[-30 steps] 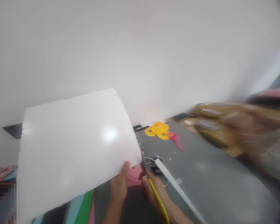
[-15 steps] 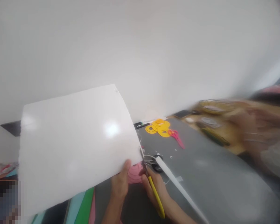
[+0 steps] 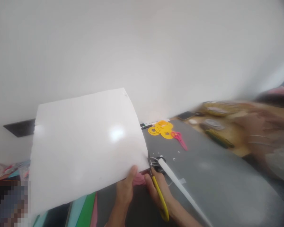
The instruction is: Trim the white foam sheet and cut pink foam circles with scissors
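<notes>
Two grips: left hand (image 3: 125, 189) on white sheet (image 3: 85, 148), fingers beneath unseen; right hand (image 3: 164, 188) on scissors (image 3: 161, 198)

White sheet (image 3: 85, 148): and here it is, broad, glossy, slightly bowed, tilted up across the frame's left and centre, glare blazing on its right half!
Yellow-handled scissors (image 3: 160, 197): lower centre, dark blades pointing up, right at the sheet's lower right corner!
</notes>
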Demonstrator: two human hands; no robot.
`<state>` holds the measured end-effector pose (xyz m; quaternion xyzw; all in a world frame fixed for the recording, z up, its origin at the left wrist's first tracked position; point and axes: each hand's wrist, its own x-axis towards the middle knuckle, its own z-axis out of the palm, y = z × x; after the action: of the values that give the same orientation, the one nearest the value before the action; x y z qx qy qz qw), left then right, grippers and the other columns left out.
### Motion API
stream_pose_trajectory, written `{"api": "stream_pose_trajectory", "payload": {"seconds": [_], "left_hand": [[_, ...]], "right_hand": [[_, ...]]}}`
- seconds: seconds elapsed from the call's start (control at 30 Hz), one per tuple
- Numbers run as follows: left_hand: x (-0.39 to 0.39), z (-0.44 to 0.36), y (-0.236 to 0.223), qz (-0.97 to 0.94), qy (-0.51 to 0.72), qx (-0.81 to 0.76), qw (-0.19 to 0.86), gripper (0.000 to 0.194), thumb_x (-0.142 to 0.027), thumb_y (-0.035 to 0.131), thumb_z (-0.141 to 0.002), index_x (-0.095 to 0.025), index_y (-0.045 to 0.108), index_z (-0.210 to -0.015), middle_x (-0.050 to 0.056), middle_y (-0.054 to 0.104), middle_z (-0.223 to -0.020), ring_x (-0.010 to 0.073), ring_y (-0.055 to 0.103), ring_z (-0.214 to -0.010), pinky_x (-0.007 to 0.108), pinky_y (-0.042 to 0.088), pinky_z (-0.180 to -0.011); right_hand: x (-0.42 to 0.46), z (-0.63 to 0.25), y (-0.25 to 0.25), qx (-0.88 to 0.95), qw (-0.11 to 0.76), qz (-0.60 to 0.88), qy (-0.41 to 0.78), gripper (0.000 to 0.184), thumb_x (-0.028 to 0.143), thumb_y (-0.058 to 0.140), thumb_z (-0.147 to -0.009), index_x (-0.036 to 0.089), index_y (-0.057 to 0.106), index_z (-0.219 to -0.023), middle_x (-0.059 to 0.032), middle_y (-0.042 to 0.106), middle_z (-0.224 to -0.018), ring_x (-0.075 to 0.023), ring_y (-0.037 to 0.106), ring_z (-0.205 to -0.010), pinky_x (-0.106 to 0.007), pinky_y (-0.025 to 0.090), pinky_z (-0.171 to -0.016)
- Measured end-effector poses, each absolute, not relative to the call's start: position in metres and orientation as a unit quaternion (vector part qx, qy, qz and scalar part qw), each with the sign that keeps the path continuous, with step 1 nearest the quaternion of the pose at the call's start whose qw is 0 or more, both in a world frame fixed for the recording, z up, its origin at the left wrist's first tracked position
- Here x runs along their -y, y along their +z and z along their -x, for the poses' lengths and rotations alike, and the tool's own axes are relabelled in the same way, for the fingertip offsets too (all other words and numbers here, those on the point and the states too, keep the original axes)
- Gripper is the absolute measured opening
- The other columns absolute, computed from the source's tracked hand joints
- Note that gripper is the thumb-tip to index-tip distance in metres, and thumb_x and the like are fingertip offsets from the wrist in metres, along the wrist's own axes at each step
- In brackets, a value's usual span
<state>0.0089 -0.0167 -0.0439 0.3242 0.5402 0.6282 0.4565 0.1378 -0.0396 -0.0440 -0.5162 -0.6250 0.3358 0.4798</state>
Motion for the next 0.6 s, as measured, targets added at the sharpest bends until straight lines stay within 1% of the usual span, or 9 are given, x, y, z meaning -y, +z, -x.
{"api": "stream_pose_trajectory", "payload": {"seconds": [0.07, 0.17, 0.27, 0.37, 0.43, 0.5, 0.53, 0.6], "left_hand": [[0.017, -0.009, -0.045, -0.325, 0.633, -0.53, 0.462, 0.054, -0.038, 0.081, -0.061, -0.018, 0.065, -0.109, 0.011, 0.066, -0.12, 0.0292, 0.054, -0.121, 0.046, 0.031, -0.112], [0.017, -0.008, -0.045, -0.333, 0.634, -0.527, 0.458, 0.056, -0.037, 0.081, -0.061, -0.017, 0.064, -0.111, 0.01, 0.067, -0.119, 0.0288, 0.054, -0.121, 0.045, 0.032, -0.112], [0.017, -0.008, -0.045, -0.345, 0.634, -0.53, 0.444, 0.058, -0.039, 0.081, -0.06, -0.015, 0.065, -0.11, 0.011, 0.068, -0.115, 0.0285, 0.057, -0.116, 0.044, 0.036, -0.11], [0.016, -0.007, -0.044, -0.361, 0.632, -0.527, 0.439, 0.058, -0.041, 0.081, -0.059, -0.015, 0.066, -0.108, 0.01, 0.071, -0.107, 0.0294, 0.062, -0.109, 0.046, 0.04, -0.106], [0.016, -0.006, -0.043, -0.373, 0.637, -0.518, 0.431, 0.06, -0.042, 0.081, -0.059, -0.015, 0.065, -0.11, 0.01, 0.072, -0.105, 0.0298, 0.061, -0.11, 0.046, 0.04, -0.106], [0.017, -0.005, -0.042, -0.384, 0.646, -0.515, 0.413, 0.061, -0.041, 0.08, -0.059, -0.016, 0.064, -0.112, 0.009, 0.072, -0.105, 0.0293, 0.059, -0.113, 0.045, 0.039, -0.107], [0.018, -0.005, -0.043, -0.389, 0.644, -0.517, 0.407, 0.06, -0.041, 0.08, -0.059, -0.016, 0.065, -0.111, 0.008, 0.072, -0.104, 0.0291, 0.059, -0.113, 0.044, 0.039, -0.107], [0.023, -0.004, -0.044, -0.398, 0.627, -0.528, 0.412, 0.052, -0.041, 0.08, -0.058, -0.016, 0.069, -0.102, 0.008, 0.074, -0.098, 0.0298, 0.063, -0.106, 0.043, 0.044, -0.103]], "right_hand": [[0.039, -0.137, -0.046, 0.627, 0.49, 0.513, 0.322, 0.036, 0.048, 0.038, -0.09, 0.02, 0.061, -0.085, -0.0052, 0.061, -0.064, -0.0248, 0.061, -0.067, -0.034, 0.045, -0.066], [0.038, -0.134, -0.052, 0.632, 0.501, 0.511, 0.299, 0.037, 0.044, 0.037, -0.092, 0.018, 0.06, -0.08, -0.0054, 0.06, -0.064, -0.0212, 0.058, -0.06, -0.031, 0.043, -0.059], [0.034, -0.131, -0.061, 0.637, 0.514, 0.503, 0.278, 0.037, 0.04, 0.036, -0.093, 0.017, 0.06, -0.077, -0.0044, 0.059, -0.063, -0.0176, 0.054, -0.055, -0.028, 0.042, -0.056], [0.029, -0.13, -0.069, 0.644, 0.535, 0.486, 0.249, 0.034, 0.036, 0.037, -0.093, 0.016, 0.06, -0.077, -0.0033, 0.058, -0.062, -0.016, 0.055, -0.054, -0.026, 0.043, -0.055], [0.028, -0.131, -0.071, 0.653, 0.54, 0.474, 0.242, 0.029, 0.037, 0.04, -0.092, 0.016, 0.059, -0.082, -0.0028, 0.059, -0.063, -0.0158, 0.055, -0.054, -0.026, 0.043, -0.055], [0.029, -0.133, -0.069, 0.655, 0.534, 0.466, 0.262, 0.025, 0.039, 0.044, -0.09, 0.017, 0.055, -0.093, -0.001, 0.059, -0.063, -0.0157, 0.055, -0.052, -0.025, 0.043, -0.052], [0.031, -0.133, -0.067, 0.65, 0.533, 0.465, 0.276, 0.026, 0.04, 0.046, -0.089, 0.017, 0.052, -0.098, -0.0001, 0.058, -0.063, -0.0159, 0.055, -0.053, -0.025, 0.043, -0.051], [0.035, -0.133, -0.062, 0.634, 0.536, 0.465, 0.306, 0.03, 0.042, 0.048, -0.087, 0.018, 0.045, -0.106, 0.0007, 0.057, -0.065, -0.0166, 0.055, -0.055, -0.025, 0.043, -0.051]]}}
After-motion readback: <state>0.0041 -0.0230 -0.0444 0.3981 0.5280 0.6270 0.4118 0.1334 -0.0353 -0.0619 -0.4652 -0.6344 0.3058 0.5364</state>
